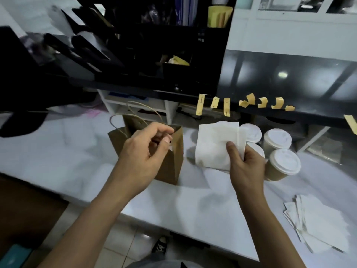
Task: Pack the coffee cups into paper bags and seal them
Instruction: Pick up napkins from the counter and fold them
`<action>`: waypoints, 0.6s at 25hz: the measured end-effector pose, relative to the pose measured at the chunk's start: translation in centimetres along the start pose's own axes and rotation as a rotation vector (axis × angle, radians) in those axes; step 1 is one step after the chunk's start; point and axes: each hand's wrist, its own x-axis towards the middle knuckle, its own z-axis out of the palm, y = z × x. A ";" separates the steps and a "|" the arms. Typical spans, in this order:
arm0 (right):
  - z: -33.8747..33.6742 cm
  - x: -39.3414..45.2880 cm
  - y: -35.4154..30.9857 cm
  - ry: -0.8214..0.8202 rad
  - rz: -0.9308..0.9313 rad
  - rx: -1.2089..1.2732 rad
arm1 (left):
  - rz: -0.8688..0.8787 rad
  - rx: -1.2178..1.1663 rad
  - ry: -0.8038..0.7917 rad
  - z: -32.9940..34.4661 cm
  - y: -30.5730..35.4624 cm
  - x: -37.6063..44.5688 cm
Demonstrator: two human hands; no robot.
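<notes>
A brown paper bag (173, 161) with twine handles stands upright and open on the white table (67, 155). My left hand (143, 151) hovers at its mouth, thumb and fingers pinched together; whether they touch the bag's rim is unclear. My right hand (245, 167) holds white napkins (214, 147) up to the right of the bag. Behind the napkins stand several lidded coffee cups (284, 163) with white lids, some partly hidden by the napkins.
Yellow sticker strips (226, 106) hang in a row from the black shelf edge (309, 115) above the cups. A loose stack of white napkins (318, 223) lies at the table's near right. Dark racks (116, 55) fill the back left.
</notes>
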 end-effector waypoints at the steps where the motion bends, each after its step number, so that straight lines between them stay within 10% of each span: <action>1: 0.8 0.2 -0.2 -0.005 0.013 0.015 | 0.019 0.035 0.048 -1.1 -0.5 0.3; 15: 7.6 1.6 -1.1 0.177 0.265 0.138 | -0.060 -0.031 0.287 -9.7 -10.8 7.1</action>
